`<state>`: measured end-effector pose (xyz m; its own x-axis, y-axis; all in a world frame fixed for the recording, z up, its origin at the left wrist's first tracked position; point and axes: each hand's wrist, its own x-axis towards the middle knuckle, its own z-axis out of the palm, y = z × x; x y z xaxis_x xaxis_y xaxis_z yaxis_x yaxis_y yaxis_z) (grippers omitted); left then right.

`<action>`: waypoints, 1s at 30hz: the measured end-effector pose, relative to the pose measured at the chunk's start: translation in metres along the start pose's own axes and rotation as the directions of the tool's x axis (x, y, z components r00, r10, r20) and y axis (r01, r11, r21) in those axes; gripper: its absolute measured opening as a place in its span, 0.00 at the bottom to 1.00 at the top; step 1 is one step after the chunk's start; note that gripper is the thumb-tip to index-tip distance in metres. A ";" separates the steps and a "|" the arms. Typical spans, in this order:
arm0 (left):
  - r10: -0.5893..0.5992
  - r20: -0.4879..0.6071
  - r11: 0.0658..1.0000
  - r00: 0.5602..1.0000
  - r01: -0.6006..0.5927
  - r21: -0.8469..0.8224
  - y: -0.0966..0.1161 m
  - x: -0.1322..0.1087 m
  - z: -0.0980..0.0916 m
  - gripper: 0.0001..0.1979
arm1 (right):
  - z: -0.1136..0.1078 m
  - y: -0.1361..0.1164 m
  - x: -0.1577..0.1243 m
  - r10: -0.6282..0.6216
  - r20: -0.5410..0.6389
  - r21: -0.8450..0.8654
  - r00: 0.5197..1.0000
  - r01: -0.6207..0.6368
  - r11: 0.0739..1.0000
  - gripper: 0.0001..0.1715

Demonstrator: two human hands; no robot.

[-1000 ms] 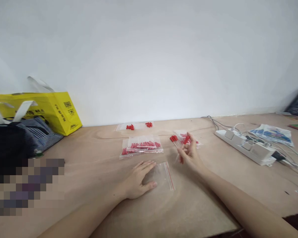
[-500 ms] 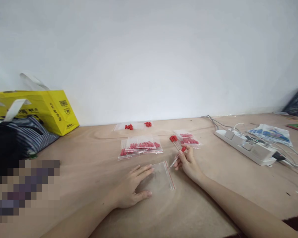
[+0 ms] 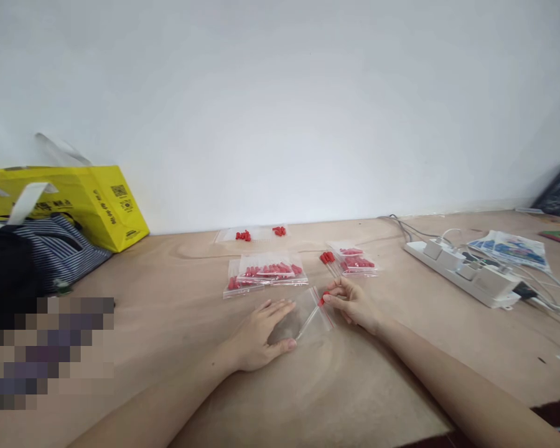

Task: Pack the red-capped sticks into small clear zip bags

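My left hand (image 3: 261, 333) lies with fingers spread on a clear zip bag (image 3: 302, 306) flat on the table. My right hand (image 3: 354, 306) pinches the red bulb end of a glass dropper (image 3: 310, 320). The dropper's clear tube reaches past the bag's red-striped mouth, its tip near my left thumb; a second red bulb may be beside it. Just beyond my right hand lie several loose droppers (image 3: 327, 257) with red bulbs. Filled zip bags of droppers (image 3: 274, 274) are stacked behind my left hand, and another filled stack (image 3: 360, 262) sits to the right.
By the wall lies clear packaging with red-bulbed droppers (image 3: 243, 236). A white power strip (image 3: 462, 274) with plugs and cables stands at right, near printed sheets (image 3: 513, 249). On the left are a yellow bag (image 3: 107, 211) and a striped bag (image 3: 65, 249).
My right hand has moved left and brought the dropper's tube into the bag's mouth. My left hand stays flat on the bag. The loose droppers remain beyond my right hand.
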<state>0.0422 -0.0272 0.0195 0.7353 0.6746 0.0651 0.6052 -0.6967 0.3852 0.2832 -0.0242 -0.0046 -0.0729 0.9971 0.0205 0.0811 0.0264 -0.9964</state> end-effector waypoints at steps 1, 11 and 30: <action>0.001 -0.002 1.000 1.000 -0.001 0.000 0.000 0.000 0.000 0.30 | -0.001 0.000 0.001 0.000 0.020 -0.014 1.000 0.001 1.000 0.22; 0.016 -0.022 1.000 1.000 -0.015 0.025 0.000 0.000 0.003 0.28 | 0.000 0.012 0.008 -0.062 0.170 -0.199 0.983 0.096 0.975 0.19; -0.112 -0.058 0.993 0.992 0.110 -0.033 -0.016 -0.023 -0.003 0.28 | 0.009 0.004 0.012 -0.123 0.236 -0.206 0.964 0.174 0.963 0.18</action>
<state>0.0146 -0.0308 0.0141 0.6441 0.7613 0.0746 0.6721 -0.6098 0.4199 0.2739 -0.0125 -0.0092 -0.3145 0.9412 0.1232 0.2700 0.2131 -0.9390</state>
